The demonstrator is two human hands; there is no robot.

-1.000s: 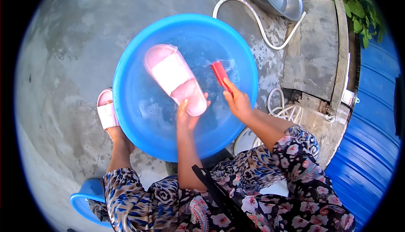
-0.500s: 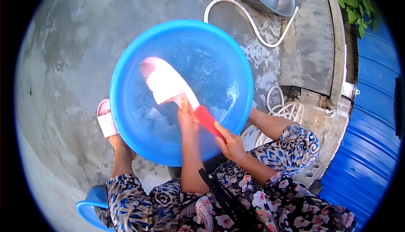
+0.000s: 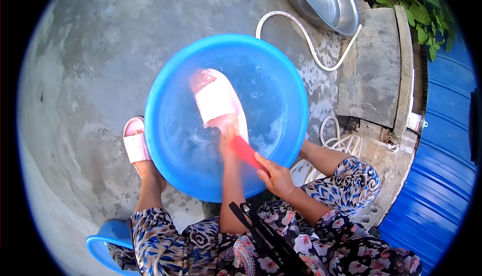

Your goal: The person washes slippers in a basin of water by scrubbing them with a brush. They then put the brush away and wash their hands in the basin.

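A pink slide slipper [image 3: 217,101] is held over the water in a large blue basin [image 3: 153,83], its toe pointing away from me. My left hand [image 3: 229,134] grips it near the heel end, somewhat blurred, with the fingers partly hidden. In my right hand [image 3: 276,176] is the handle of a red brush [image 3: 247,152]. The brush's head lies against the heel end of the slipper, close to my left hand; its bristles are hidden from view. The water looks cloudy, with some foam.
A pale hose [image 3: 314,55] curves over the wet concrete, its coils [image 3: 341,140] beside my right leg. A metal basin [image 3: 326,5] stands at the far right. A smaller blue tub [image 3: 108,233] holds dark cloth at lower left. My foot wears a matching slipper [image 3: 136,147].
The slipper has turned to point more straight ahead. The brush has stayed near its heel end, held by my right hand. The whole view has shifted slightly.
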